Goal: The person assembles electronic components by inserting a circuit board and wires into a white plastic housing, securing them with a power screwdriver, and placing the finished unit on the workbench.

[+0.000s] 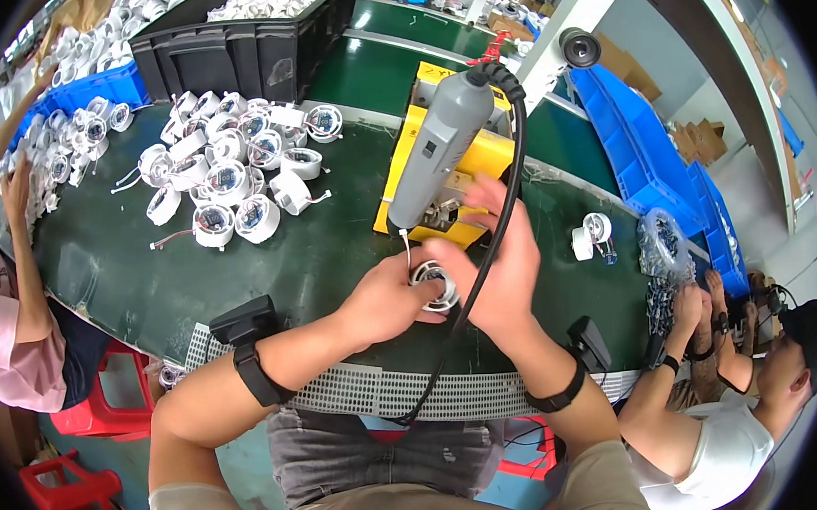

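My left hand [380,300] is closed round a small white round housing [434,287] with parts inside its ring. A short white wire with a small connector [404,238] stands up from it. My right hand [499,263], partly blurred, is held just right of the housing, thumb and fingers apart, with nothing visible in it. Beyond both hands a grey electric screwdriver [441,144] leans over a yellow fixture [394,185]. Its black cable [515,157] loops down in front of my right hand and hides part of it.
Left on the green table [267,270] lies a pile of white housings [222,168] with wires. A black crate [224,59] stands behind it. Two white pieces [592,235] lie at the right, near blue bins [628,145]. People work on both sides.
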`<state>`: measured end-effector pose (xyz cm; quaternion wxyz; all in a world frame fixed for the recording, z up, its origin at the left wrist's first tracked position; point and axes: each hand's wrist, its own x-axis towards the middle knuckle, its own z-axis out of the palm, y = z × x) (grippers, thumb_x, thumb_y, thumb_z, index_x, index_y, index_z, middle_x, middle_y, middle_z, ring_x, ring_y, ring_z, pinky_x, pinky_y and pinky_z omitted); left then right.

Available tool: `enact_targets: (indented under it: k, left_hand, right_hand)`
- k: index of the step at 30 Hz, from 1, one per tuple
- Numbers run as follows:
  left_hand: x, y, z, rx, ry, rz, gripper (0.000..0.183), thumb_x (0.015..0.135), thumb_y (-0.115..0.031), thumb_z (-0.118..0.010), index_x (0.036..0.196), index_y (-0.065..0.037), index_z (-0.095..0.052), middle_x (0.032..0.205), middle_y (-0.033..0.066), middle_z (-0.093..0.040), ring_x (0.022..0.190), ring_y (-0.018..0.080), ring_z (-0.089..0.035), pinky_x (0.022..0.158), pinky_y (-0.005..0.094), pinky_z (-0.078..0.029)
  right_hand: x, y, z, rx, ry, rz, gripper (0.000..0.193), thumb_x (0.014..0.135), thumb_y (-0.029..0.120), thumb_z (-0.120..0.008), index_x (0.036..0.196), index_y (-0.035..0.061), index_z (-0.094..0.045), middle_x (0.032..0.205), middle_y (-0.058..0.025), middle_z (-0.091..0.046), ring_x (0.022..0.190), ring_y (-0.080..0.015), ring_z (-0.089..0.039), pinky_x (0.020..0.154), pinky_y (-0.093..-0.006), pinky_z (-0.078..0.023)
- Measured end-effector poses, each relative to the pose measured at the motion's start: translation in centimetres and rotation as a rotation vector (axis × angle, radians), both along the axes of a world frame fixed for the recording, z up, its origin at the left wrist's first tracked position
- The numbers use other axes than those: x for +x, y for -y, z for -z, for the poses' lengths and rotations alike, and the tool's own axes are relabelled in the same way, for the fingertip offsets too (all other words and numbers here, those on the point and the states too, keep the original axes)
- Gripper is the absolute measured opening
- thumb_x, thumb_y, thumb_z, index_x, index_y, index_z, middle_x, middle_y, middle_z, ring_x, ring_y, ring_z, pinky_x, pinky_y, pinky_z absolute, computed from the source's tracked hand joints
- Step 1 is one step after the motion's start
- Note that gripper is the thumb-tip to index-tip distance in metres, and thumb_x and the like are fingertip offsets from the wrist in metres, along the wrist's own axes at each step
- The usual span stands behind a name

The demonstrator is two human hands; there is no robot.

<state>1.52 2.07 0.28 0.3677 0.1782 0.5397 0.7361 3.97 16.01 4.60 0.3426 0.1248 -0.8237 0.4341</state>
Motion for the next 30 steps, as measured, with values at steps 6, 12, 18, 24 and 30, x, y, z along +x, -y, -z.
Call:
enact_targets:
  k: [6,12,18,24,30]
  left_hand:
    - [-0.6,0.4,-0.1,-0.075,0.167,-0.160,0.034,0.095,-0.007,-0.046,0.126,0.007,-0.046,0.119,0.0130,-0.053,0.101,0.0214,-0.060,0.079,0.0328,-0.059]
    - [-1.1,0.2,0.2,-0.129,0.184,-0.219,0.034,0.097,-0.006,-0.044,0.128,0.006,-0.043,0.110,0.0126,-0.057,0.088,0.0213,-0.065,0.079,0.0319,-0.059]
    - [-1.4,0.3,0.0,-0.149,0.183,-0.251,0.032,0.097,-0.007,-0.044,0.126,0.005,-0.047,0.108,0.0123,-0.058,0.086,0.0197,-0.065,0.079,0.0305,-0.059]
    - [-1.5,0.2,0.0,-0.150,0.193,-0.244,0.032,0.095,-0.006,-0.045,0.125,0.006,-0.048,0.105,0.0121,-0.059,0.084,0.0193,-0.065,0.078,0.0299,-0.059]
    - [-1.5,0.3,0.1,-0.147,0.190,-0.250,0.031,0.095,-0.005,-0.045,0.124,0.006,-0.048,0.105,0.0121,-0.060,0.084,0.0195,-0.065,0.077,0.0301,-0.059]
  right_hand:
    - [-3.9,3.7,-0.2,-0.191,0.091,-0.170,0.061,0.081,0.002,-0.067,0.135,-0.0025,-0.036,0.094,-0.0086,-0.064,0.084,-0.0142,-0.063,0.080,-0.0288,-0.050]
    - [-5.4,2.6,-3.7,-0.560,-0.272,-0.160,0.049,0.092,0.009,-0.044,0.136,-0.0003,-0.026,0.066,-0.0076,-0.048,0.046,-0.0153,-0.047,0.044,-0.0281,-0.042]
    - [-6.6,2.9,-3.4,-0.530,-0.231,-0.022,0.042,0.092,0.010,-0.047,0.130,-0.0012,-0.032,0.060,-0.0064,-0.045,0.045,-0.0147,-0.046,0.043,-0.0284,-0.041]
    - [-6.8,2.7,-3.0,-0.544,-0.179,-0.015,0.039,0.092,0.011,-0.047,0.126,-0.0016,-0.033,0.059,-0.0069,-0.046,0.045,-0.0151,-0.046,0.045,-0.0284,-0.041]
    - [-6.6,2.9,-3.0,-0.515,-0.150,-0.020,0.035,0.093,0.010,-0.047,0.124,-0.0012,-0.034,0.059,-0.0074,-0.047,0.045,-0.0152,-0.046,0.046,-0.0287,-0.041]
